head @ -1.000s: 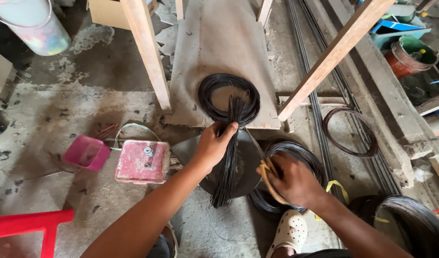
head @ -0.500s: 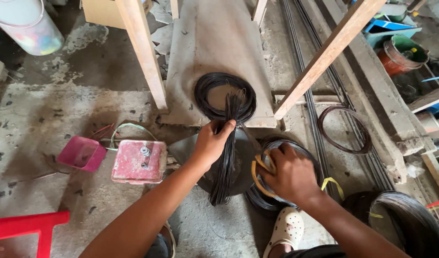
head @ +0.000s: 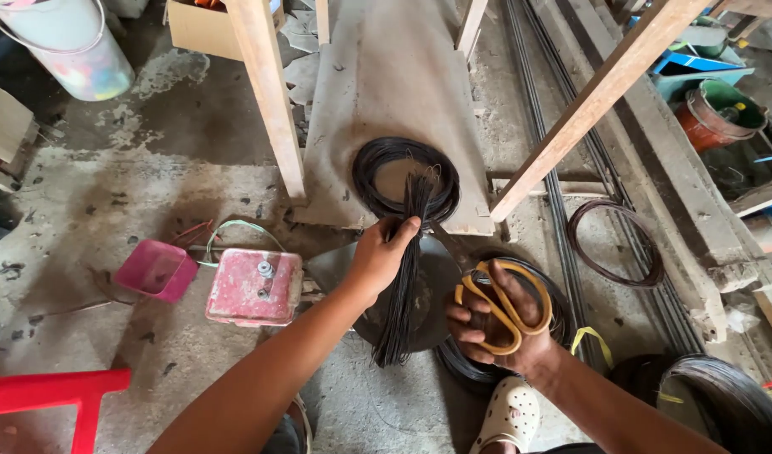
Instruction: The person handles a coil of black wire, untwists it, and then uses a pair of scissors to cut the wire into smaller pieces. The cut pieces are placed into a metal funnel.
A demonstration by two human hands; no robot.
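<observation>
Gripping a bundle of cut black wire (head: 400, 290) just below its upper end, the person's left hand (head: 379, 256) has its fingers wrapped tight around the strands, thumb pressed across the front. The bundle hangs straight down over a dark round metal plate (head: 440, 282) on the concrete floor (head: 108, 193), its top ends fanning up against a black wire coil (head: 405, 178) that lies on a grey board (head: 386, 76).

The right hand (head: 495, 324) holds yellow-handled scissors (head: 502, 304), fingers threaded through the loops and curled closed; the blades cannot be made out from this angle, so whether they are parted is unclear. Beneath that hand sits another black wire coil (head: 547, 290), and a thinner brown wire ring (head: 614, 244) lies further right beside long steel rods (head: 544, 134).

Judging by the scene, a fair share of cutting is done: the held bundle is thick and its strands look roughly even in length. Plenty seems left, too, since at least two full coils are uncut and a large mass of wire (head: 722, 395) fills the lower right corner.

A red metal box (head: 253, 287) and a pink plastic tub (head: 155, 269) rest to the left, near slanted wooden legs (head: 272, 101).
</observation>
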